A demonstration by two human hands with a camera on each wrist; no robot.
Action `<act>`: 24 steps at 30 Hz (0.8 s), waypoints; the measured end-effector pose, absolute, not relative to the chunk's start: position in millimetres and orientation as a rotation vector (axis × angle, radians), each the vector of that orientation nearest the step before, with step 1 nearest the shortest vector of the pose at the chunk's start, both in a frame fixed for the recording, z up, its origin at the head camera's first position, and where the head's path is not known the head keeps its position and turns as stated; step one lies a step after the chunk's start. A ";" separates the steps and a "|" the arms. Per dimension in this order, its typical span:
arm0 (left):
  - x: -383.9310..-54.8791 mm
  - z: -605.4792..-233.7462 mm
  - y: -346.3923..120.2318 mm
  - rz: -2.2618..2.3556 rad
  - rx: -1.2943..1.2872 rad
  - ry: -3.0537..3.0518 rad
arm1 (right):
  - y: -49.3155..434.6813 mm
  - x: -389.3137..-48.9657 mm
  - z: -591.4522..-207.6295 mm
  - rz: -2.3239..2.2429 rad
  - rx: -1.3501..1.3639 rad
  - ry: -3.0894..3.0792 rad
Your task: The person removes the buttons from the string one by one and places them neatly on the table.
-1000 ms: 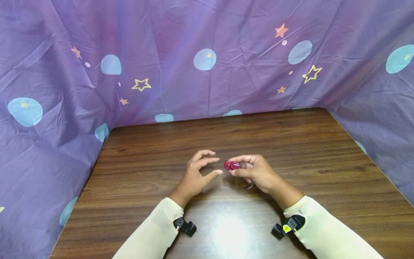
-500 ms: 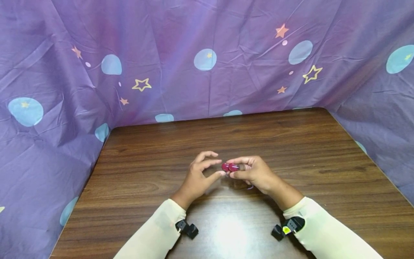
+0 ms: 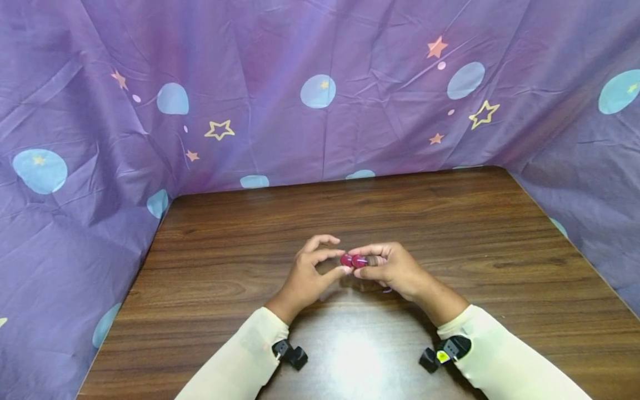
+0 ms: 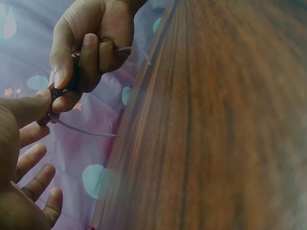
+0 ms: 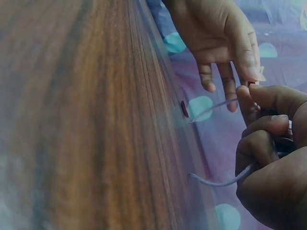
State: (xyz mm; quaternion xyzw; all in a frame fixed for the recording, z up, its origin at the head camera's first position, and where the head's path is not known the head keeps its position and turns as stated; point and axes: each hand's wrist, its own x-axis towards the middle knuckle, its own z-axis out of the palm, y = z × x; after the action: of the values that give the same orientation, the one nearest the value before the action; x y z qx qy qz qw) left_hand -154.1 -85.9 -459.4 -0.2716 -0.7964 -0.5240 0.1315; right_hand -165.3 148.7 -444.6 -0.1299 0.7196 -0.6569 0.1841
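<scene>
Two round, button-like red discs are held between the hands, low over the table in the head view. My left hand (image 3: pixel 305 278) pinches the left red disc (image 3: pixel 346 260) between thumb and forefinger, its other fingers spread. Beside it, my right hand (image 3: pixel 397 269) grips the right red disc (image 3: pixel 359 261) between thumb and forefinger, with its other fingers curled in. A thin greyish cord (image 4: pixel 86 132) trails from the discs near the left fingertips in the left wrist view. More cord (image 5: pixel 220 183) comes out of the curled right fingers in the right wrist view. The fingers hide how the cord runs through the discs.
The brown wood-grain table (image 3: pixel 240 222) lies under both hands. A purple cloth (image 3: pixel 260 83) with stars and circles hangs behind it and at both sides. A small dark-red piece (image 5: pixel 184 109) shows near the table's edge in the right wrist view.
My left hand has moved slightly right, and its thumb and forefinger have closed on the left disc. The right hand has shifted a little left with the discs.
</scene>
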 end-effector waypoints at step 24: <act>-153.8 -460.7 -84.9 -1.530 -0.778 -2.300 | 148.2 -167.5 -447.2 -1.967 -0.390 1.947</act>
State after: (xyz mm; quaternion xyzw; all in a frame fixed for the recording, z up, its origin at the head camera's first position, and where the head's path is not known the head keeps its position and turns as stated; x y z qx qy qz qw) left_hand -153.8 -84.9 -460.7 -0.2685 -0.7941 -0.5281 0.1355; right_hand -167.5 148.2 -447.2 -0.1375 0.6861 -0.6933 0.1723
